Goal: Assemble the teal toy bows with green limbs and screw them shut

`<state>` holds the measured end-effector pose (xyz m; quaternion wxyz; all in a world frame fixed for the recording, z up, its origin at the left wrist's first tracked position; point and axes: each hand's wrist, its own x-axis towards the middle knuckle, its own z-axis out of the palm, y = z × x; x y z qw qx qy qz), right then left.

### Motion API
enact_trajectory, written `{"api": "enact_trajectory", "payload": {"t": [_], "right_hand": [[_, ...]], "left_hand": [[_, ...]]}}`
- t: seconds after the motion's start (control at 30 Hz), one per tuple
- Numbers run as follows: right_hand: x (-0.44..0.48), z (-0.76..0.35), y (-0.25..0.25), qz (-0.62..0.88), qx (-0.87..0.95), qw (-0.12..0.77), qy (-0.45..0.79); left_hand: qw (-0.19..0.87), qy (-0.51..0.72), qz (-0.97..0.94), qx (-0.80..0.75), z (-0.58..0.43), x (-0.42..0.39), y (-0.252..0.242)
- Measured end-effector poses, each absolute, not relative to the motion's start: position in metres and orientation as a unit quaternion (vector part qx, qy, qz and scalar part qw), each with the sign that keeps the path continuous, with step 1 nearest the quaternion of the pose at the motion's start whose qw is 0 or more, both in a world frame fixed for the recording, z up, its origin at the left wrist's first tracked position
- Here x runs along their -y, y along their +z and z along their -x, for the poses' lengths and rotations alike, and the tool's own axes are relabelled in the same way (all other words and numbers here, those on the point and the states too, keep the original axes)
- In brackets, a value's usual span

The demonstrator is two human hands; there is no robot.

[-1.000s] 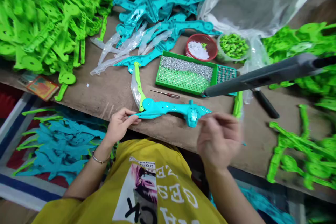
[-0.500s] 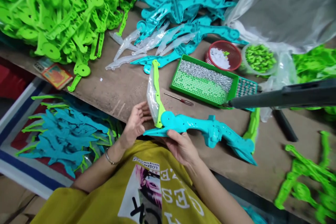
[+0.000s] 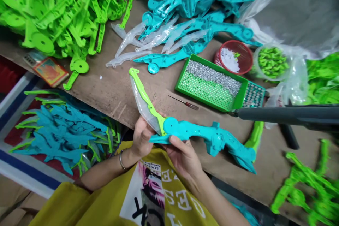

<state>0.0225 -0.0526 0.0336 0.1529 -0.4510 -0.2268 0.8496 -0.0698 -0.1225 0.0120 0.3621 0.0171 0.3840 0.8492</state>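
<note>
A blue plastic toy bow point(image 3: 202, 130) lies across in front of me, its near left end over the table's edge. My right hand point(image 3: 184, 153) grips that end, thumb on top and fingers beneath. A green limb point(image 3: 144, 95) with a clear plastic blade point(image 3: 141, 104) along its outer side slants up and left from the round blue joint. My left hand point(image 3: 143, 137) is closed around the base of this limb and the bow's pointed tip; the limb partly hides its fingers. Another green limb point(image 3: 255, 137) sticks up from the bow's right end.
Beyond lie a screwdriver point(image 3: 184, 102), a green tray point(image 3: 205, 104) of screws, a red basket point(image 3: 247, 67), clear blades point(image 3: 129, 56) and blue parts point(image 3: 182, 0). Green parts point(image 3: 66, 10) are heaped left. A dark power-tool shaft point(image 3: 280, 114) juts in from the right. A bin point(image 3: 29, 171) holds blue-green pieces.
The green limb with its clear blade has swung from nearly upright to a leftward slant. My left hand has gone from open beside it to closed at its base.
</note>
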Motion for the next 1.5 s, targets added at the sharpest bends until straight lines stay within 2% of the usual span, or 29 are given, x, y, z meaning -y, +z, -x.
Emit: {"api": "enact_trajectory", "payload": {"t": [0.2,0.4,0.47,0.53,0.6,0.67,0.7,0.77,0.8,0.83,0.87,0.9,0.93,0.97,1.0,1.07,1.2,1.37,1.5], "right_hand": [[0.056,-0.013,0.029,0.458,0.229,0.147,0.846],[0.048,-0.016,0.029,0.412,0.255,0.045,0.874],[0.04,-0.037,0.031,0.411,0.315,0.038,0.855],[0.03,-0.071,0.034,0.441,0.441,0.113,0.773],[0.015,-0.114,0.035,0.499,0.579,0.254,0.593],[-0.002,-0.159,0.031,0.561,0.63,0.366,0.394],[-0.011,-0.18,0.028,0.585,0.625,0.396,0.33],[-0.024,-0.214,0.019,0.628,0.611,0.386,0.287],[-0.028,-0.225,0.015,0.643,0.6,0.368,0.302],[-0.03,-0.233,0.011,0.651,0.585,0.351,0.333],[-0.03,-0.237,0.007,0.652,0.564,0.343,0.372],[-0.028,-0.238,0.005,0.648,0.541,0.345,0.409],[-0.024,-0.237,0.003,0.642,0.519,0.356,0.438],[-0.019,-0.234,0.002,0.635,0.502,0.371,0.455],[-0.012,-0.232,0.002,0.628,0.495,0.384,0.462],[0.002,-0.228,0.004,0.604,0.518,0.396,0.458],[0.016,-0.233,0.012,0.533,0.563,0.399,0.49],[-0.028,-0.224,0.023,0.501,0.359,0.472,0.631],[-0.078,-0.194,0.028,0.469,0.312,0.454,0.691]], "left_hand": [[0.33,0.841,0.011,-0.429,0.079,0.12,0.013],[0.315,0.807,0.023,-0.5,0.103,0.121,0.003],[0.282,0.794,0.008,-0.538,0.116,0.121,-0.002],[0.233,0.782,-0.013,-0.578,0.128,0.121,-0.005],[0.185,0.759,-0.041,-0.624,0.137,0.122,-0.004],[0.128,0.716,-0.091,-0.681,0.137,0.123,0.002],[0.07,0.693,-0.124,-0.707,0.132,0.122,0.007],[-0.057,0.674,-0.168,-0.717,0.11,0.118,0.018],[-0.048,0.675,-0.189,-0.712,0.095,0.114,0.024],[0.036,0.67,-0.215,-0.71,0.076,0.108,0.028],[0.199,0.637,-0.261,-0.698,0.056,0.101,0.031],[0.408,0.574,-0.29,-0.648,0.035,0.093,0.033],[0.574,0.52,-0.266,-0.575,0.013,0.083,0.033],[0.668,0.491,-0.212,-0.517,-0.007,0.073,0.032],[0.709,0.488,-0.158,-0.485,-0.025,0.063,0.03],[0.737,0.505,-0.092,-0.439,-0.053,0.046,0.027],[0.715,0.541,-0.043,-0.441,-0.074,0.034,0.026],[0.693,0.533,-0.032,-0.485,-0.07,0.046,0.033],[0.673,0.55,-0.038,-0.493,-0.075,0.053,0.034]]}}
